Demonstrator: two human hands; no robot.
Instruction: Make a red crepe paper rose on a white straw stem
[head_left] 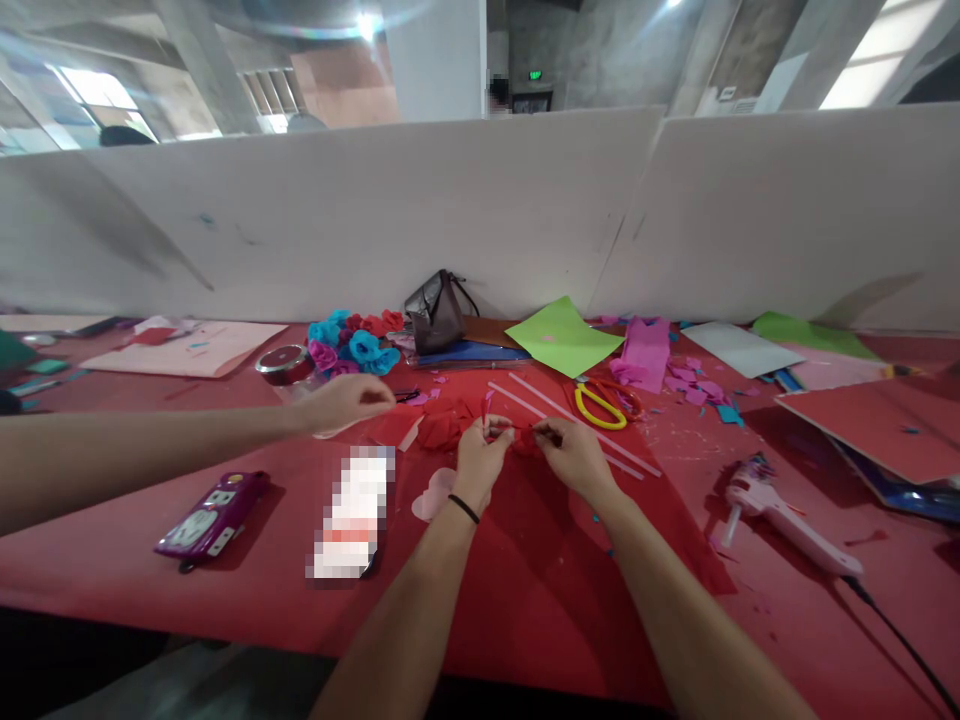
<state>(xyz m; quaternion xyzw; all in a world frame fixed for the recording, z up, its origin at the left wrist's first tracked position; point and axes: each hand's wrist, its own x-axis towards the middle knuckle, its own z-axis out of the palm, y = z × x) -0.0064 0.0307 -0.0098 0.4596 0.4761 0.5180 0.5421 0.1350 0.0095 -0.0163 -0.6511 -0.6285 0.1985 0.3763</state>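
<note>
Where partitions (337,220) rise — scraps (705,390) litter a red table (255,600).

I pinch red paper (526,442) in the fingertips of my left hand (482,456) and right hand (576,456), with yellow-handled scissors (604,423) just beyond my grip, a pink hot-glue gun (791,527) to its right, another person's hand (346,402) to its left.
</note>
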